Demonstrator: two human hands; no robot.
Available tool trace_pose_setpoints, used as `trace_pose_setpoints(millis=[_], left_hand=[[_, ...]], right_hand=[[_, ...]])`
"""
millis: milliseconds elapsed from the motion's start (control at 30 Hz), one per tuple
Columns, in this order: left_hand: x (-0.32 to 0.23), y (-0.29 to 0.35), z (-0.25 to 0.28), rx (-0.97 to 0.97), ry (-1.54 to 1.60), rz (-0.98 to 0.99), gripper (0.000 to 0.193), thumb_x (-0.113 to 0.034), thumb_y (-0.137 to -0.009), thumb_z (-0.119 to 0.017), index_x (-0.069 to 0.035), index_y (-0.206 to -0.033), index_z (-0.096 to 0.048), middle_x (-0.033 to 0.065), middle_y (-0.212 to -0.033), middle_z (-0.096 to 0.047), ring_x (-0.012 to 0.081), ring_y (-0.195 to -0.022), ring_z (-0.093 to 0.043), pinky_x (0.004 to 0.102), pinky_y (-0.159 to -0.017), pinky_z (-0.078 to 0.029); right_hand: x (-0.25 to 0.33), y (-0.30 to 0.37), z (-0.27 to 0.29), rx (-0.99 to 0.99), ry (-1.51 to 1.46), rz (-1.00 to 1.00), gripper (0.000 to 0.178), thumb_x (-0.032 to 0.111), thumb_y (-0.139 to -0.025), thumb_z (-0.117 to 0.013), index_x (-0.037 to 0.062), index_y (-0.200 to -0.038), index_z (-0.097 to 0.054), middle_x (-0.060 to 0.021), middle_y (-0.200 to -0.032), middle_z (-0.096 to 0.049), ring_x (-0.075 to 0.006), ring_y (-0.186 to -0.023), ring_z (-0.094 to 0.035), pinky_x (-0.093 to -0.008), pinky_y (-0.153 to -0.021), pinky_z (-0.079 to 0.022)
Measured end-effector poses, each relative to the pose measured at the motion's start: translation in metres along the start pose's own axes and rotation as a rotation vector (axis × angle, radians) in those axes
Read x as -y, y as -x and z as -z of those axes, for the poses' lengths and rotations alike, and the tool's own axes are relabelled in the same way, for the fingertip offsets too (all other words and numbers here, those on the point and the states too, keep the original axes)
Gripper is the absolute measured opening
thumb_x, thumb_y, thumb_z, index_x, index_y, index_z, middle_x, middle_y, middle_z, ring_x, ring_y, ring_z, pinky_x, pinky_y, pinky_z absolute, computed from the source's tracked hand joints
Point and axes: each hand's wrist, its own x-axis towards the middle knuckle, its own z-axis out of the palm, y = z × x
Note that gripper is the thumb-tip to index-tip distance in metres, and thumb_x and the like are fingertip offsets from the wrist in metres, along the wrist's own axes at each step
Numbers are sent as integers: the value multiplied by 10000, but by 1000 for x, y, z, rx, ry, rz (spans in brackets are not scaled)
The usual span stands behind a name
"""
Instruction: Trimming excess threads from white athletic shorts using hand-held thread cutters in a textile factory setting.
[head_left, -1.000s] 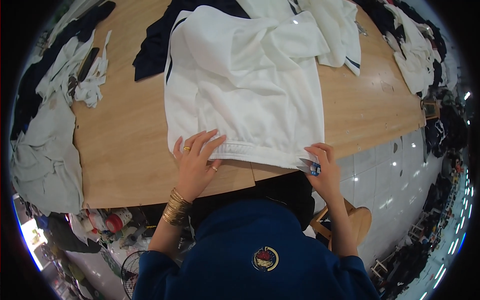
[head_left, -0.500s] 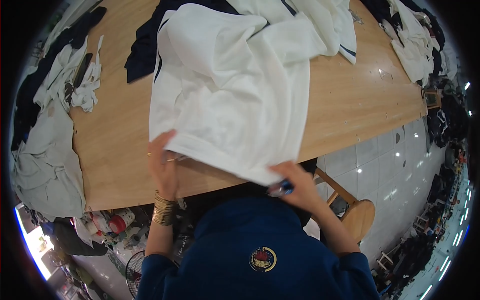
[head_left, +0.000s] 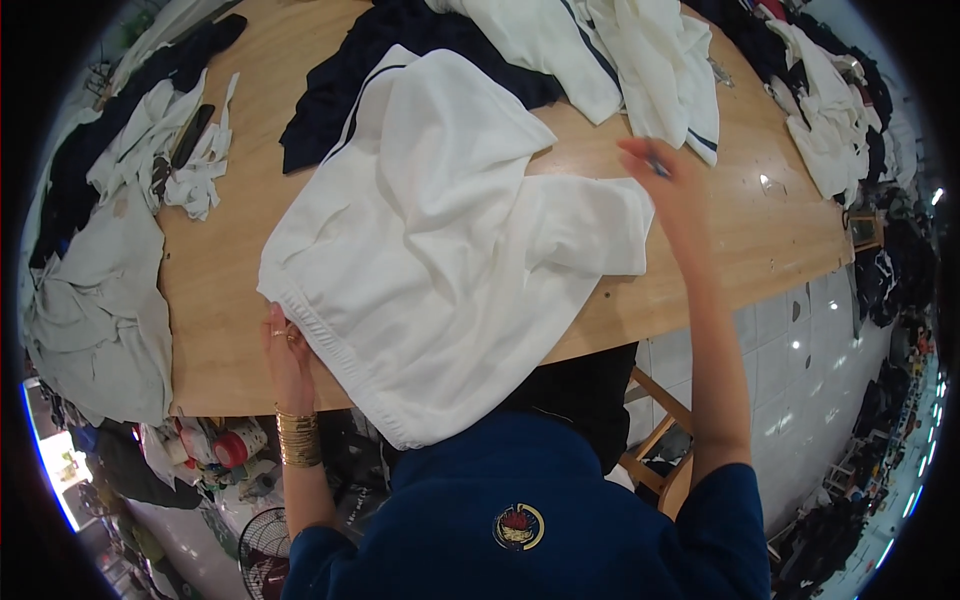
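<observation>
A white garment point(head_left: 440, 230) with a gathered hem and a navy stripe along one edge lies slanted on the table, its lower corner hanging over the front edge. At the hem's left end my left hand point(head_left: 288, 340), with rings on and gold bangles at the wrist, is closed on the fabric; its fingertips are partly hidden. My right hand point(head_left: 668, 175) is raised beyond the short sleeve of the garment, apart from it. Closed in it is a small dark tool point(head_left: 657, 165), too blurred to name exactly.
Navy cloth point(head_left: 340, 90) and more white pieces with navy trim point(head_left: 660, 80) lie at the far side of the wooden table point(head_left: 220, 330). Grey-white cloth point(head_left: 100, 330) and scraps cover its left end. A wooden stool point(head_left: 660, 480) stands at the right below the table edge.
My right hand has left the hem's right corner and moved up and away past the sleeve. The garment has turned slantwise and its lower corner has come nearer. My left hand has shifted slightly left and nearer.
</observation>
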Motion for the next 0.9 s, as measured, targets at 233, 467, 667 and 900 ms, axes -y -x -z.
trace_pose_setpoints(millis=[233, 467, 667, 900], left_hand=[[-2, 5, -20, -137, -450, -390, 393, -144, -828, -595, -34, -1162, -421, 52, -1110, -474, 131, -901, -473, 256, -775, -411], [-21, 37, -49, -78, -767, -689, 363, -109, -770, -621, -61, -1107, -494, 60, -1093, -494, 180, -969, -455, 284, -783, -391], [-19, 60, -96, 228, -1123, -908, 375, -123, -753, -631, -63, -1104, -514, 122, -1079, -496, 277, -1006, -443, 350, -863, -369], [-9, 59, -94, 309, -1054, -807, 441, -120, -713, -652, -53, -1120, -495, 123, -1093, -488, 282, -1015, -434, 364, -883, -342]], right_hand=[[-40, -57, -95, 175, 227, -3, 282, 246, -722, -654, 55, -927, -627, -85, -821, -595, -214, -742, -580, -294, -693, -445], [79, 64, -84, 647, 276, 745, 242, 94, -671, -606, 156, -888, -519, 4, -842, -511, -189, -657, -579, -322, -514, -448], [37, 139, -87, 890, 327, 653, 236, 90, -689, -600, 134, -908, -522, -38, -808, -473, -207, -641, -560, -340, -492, -442], [35, 158, -69, 676, -58, 229, 294, 30, -682, -610, 115, -964, -599, -31, -909, -562, -217, -753, -593, -304, -609, -474]])
